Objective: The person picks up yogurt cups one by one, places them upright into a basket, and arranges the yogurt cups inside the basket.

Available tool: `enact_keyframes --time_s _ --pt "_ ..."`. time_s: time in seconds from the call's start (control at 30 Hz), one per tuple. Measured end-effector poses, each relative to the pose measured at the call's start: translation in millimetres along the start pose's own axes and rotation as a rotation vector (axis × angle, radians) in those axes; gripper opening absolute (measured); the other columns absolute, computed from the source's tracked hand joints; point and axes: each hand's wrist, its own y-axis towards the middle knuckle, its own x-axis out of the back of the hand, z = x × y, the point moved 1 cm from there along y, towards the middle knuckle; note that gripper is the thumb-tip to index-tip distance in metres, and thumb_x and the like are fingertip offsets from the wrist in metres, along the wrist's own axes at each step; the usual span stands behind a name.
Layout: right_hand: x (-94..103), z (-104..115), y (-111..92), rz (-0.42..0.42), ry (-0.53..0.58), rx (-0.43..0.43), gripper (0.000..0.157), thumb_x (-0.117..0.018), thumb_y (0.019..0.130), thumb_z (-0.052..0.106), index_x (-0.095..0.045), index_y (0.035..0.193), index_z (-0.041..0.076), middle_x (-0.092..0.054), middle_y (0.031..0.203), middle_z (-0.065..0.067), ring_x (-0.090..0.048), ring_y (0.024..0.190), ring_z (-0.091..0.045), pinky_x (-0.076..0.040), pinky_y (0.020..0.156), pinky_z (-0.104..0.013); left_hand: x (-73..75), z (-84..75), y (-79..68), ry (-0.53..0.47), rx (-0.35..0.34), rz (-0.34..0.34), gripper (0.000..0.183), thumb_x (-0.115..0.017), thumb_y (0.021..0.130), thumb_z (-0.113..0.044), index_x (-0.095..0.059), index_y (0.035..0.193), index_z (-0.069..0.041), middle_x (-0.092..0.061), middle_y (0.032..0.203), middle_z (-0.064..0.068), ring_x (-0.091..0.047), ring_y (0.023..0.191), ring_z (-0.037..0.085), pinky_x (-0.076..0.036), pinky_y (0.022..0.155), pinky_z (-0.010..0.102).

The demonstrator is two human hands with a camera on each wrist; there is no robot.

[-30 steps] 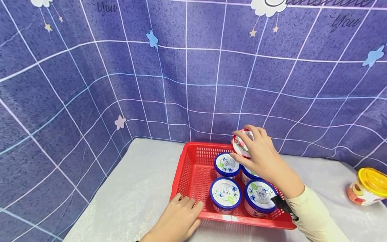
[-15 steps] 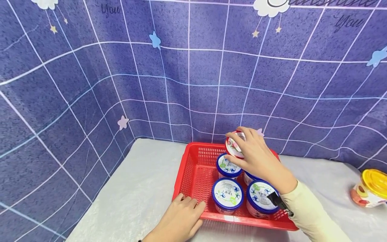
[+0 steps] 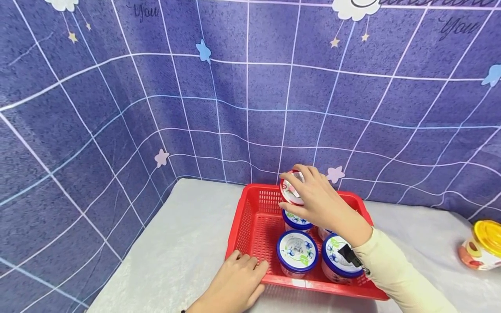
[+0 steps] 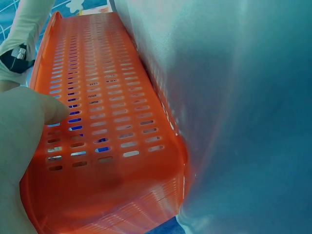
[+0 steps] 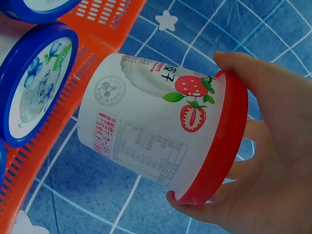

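Note:
A white tub [image 5: 146,122] with strawberry pictures and a red lid hangs over the back of the red plastic basket [image 3: 235,217]. My right hand [image 3: 321,198] grips it round the lid, fingers and thumb spread on opposite edges of the rim. In the right wrist view the tub is apart from the basket wall. Beneath it, partly covered, is a blueberry tub [image 3: 298,219] with a blue lid. My left hand [image 3: 236,282] holds the basket's front left rim, fingers over the edge; the left wrist view shows the thumb [image 4: 53,109] against the perforated outer wall.
More blue-lidded tubs stand inside the basket, among them a front middle tub [image 3: 297,251] and a front right tub [image 3: 340,256]. A yellow-lidded tub [image 3: 483,245] stands far right on the pale cloth [image 3: 172,243]. A blue patterned curtain [image 3: 219,130] hangs behind the basket.
My right hand has carried the red-lidded tub to the left along the basket's back, now over the rear blueberry tub. The left hand keeps its hold on the rim.

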Motion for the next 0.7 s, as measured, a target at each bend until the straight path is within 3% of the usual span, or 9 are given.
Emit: enact_keyframes --time_s 0.47,0.7 --pt "-14.3 9.6 13.7 0.047 0.051 0.022 0.067 -0.072 0.086 0.049 -0.054 0.139 0.012 -0.049 0.137 -0.022 -0.047 0.126 -0.04 -0.042 0.099 -0.059 -0.4 0.4 -0.7 0.025 -0.025 -0.097 0.029 -0.065 0.083 -0.038 -0.061 0.103 -0.017 -0.062 0.079 -0.004 -0.061 0.076 0.014 -0.042 0.073 0.036" --pt "-22.0 16.6 25.9 0.092 0.066 0.028 0.068 -0.07 0.087 0.052 -0.053 0.14 0.013 -0.05 0.137 -0.021 -0.048 0.125 -0.039 -0.042 0.1 -0.058 1.4 0.0 -1.0 0.017 -0.018 -0.056 0.029 -0.066 0.084 -0.038 -0.061 0.104 -0.018 -0.064 0.082 -0.003 -0.062 0.078 0.014 -0.043 0.074 0.036"
